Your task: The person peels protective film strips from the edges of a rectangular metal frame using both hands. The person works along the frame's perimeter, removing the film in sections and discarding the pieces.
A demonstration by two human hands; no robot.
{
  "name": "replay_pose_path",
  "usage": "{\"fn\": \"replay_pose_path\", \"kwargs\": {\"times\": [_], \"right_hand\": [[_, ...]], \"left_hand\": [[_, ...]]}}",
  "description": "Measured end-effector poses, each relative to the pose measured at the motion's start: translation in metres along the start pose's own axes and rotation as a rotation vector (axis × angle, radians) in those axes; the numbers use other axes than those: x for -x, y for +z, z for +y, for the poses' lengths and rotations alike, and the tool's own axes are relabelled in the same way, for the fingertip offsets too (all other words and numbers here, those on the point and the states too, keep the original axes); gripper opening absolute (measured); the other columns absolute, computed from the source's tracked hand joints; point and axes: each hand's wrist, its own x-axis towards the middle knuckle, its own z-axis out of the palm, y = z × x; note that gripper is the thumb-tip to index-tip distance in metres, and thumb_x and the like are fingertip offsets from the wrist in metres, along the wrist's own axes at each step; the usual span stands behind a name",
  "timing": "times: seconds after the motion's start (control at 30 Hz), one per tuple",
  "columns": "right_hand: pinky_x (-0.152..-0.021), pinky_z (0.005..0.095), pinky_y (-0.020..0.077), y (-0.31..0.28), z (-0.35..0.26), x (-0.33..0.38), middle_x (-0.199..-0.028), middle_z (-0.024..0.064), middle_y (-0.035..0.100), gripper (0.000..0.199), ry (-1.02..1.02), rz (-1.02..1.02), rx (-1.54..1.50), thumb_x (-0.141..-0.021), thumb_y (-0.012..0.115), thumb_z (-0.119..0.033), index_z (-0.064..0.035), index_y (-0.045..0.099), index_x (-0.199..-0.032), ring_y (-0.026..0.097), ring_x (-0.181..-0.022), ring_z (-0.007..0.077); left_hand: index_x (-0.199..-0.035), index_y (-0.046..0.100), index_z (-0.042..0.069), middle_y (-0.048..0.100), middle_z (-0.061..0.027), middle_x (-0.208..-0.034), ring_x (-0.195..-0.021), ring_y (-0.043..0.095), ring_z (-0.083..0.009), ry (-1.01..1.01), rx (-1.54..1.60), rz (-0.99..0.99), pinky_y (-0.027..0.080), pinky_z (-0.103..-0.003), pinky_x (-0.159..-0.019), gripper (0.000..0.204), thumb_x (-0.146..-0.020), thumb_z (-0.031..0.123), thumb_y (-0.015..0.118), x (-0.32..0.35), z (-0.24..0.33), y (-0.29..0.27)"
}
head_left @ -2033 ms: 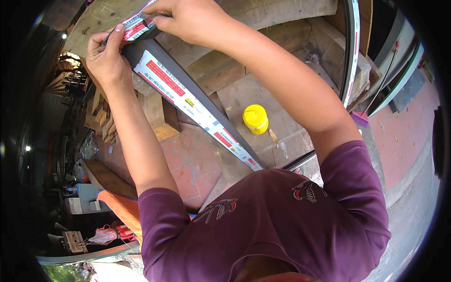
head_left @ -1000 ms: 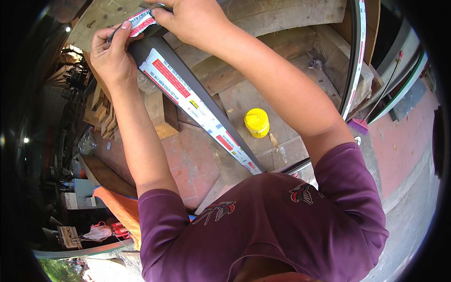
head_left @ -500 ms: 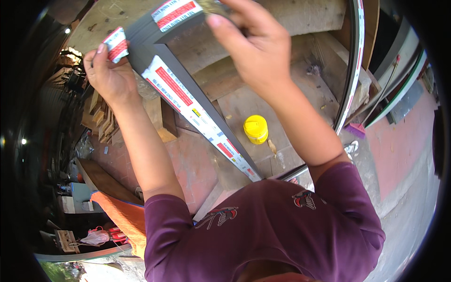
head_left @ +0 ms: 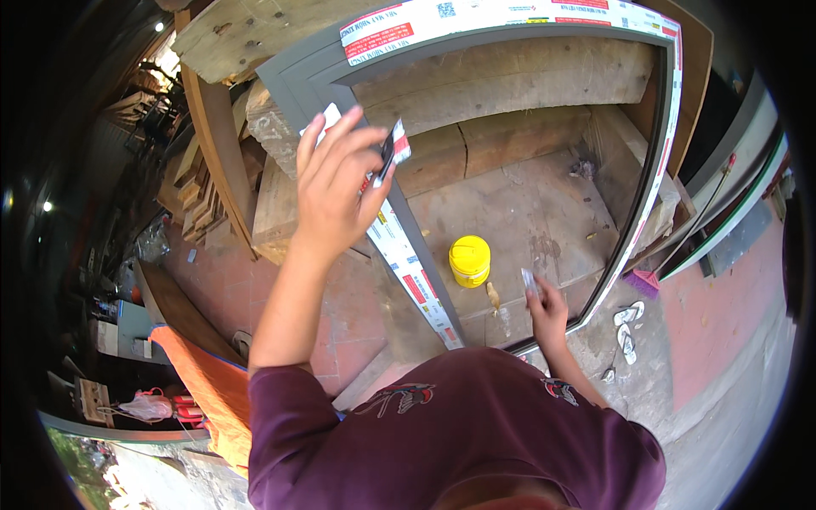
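Your left hand [head_left: 331, 200] was in front of the left side of the frame [head_left: 293, 81], a scrap [head_left: 397, 144] in its fingers. Your right hand [head_left: 550, 316], lower and to the right, held a small piece [head_left: 528, 279]. The tub [head_left: 470, 262] showed between them, through the frame's opening. Sandals [head_left: 627, 342] lay right of the frame, the broom [head_left: 643, 284] beyond them. To your left was a cloth [head_left: 208, 391].

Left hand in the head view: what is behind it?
Behind the left hand runs one side of the grey frame, with printed film showing to the hand's lower right. The stretch that the hand covers cannot be seen.
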Motion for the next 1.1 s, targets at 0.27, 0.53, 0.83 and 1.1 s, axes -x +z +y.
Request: {"fn": "replay_pose_path", "kwargs": {"times": [0.27,0.53,0.83,1.1], "right_hand": [[-0.061,0.0224,0.0431,-0.016,0.047,0.032,-0.075,-0.0029,0.059,0.034,0.051,0.031,-0.048,-0.098,0.071,-0.012,0.0008,0.066,-0.129,0.052,-0.067,0.0042],[-0.062,0.0212,0.0414,-0.04,0.012,-0.013,-0.073,-0.0052,0.056,0.033,-0.074,0.183,-0.135,-0.1,0.069,-0.012,-0.0007,0.065,-0.13,0.05,-0.068,0.0034],[-0.063,0.022,0.0433,-0.04,0.042,0.019,-0.074,-0.0029,0.06,0.03,0.054,0.133,-0.142,-0.1,0.069,-0.011,0.0001,0.065,-0.127,0.053,-0.068,0.0044],[-0.061,0.0221,0.0432,-0.033,0.039,0.017,-0.074,-0.0026,0.06,0.031,-0.018,0.099,-0.12,-0.1,0.068,-0.013,0.0,0.065,-0.128,0.054,-0.066,0.0048]], "left_hand": [[-0.098,0.055,0.008,0.048,-0.0184,-0.153,-0.144,0.043,-0.0411,0.038,-0.229,-0.152,0.022,-0.064,-0.12,0.028,-0.082,0.007,0.078,-0.036,-0.025,0.022],[-0.106,0.054,0.007,0.042,-0.0206,-0.157,-0.147,0.039,-0.0395,0.016,-0.341,-0.137,0.016,-0.068,-0.119,0.02,-0.092,0.009,0.069,-0.057,-0.042,0.021],[-0.108,0.055,0.009,0.047,-0.01,-0.157,-0.147,0.042,-0.0313,0.05,-0.429,-0.107,0.016,-0.068,-0.119,0.014,-0.098,0.016,0.063,-0.064,-0.055,0.013],[-0.107,0.06,0.01,0.058,-0.0047,-0.148,-0.145,0.045,-0.0298,0.002,-0.577,-0.075,0.018,-0.063,-0.12,0.014,-0.097,0.018,0.065,-0.054,-0.051,0.001]]}}
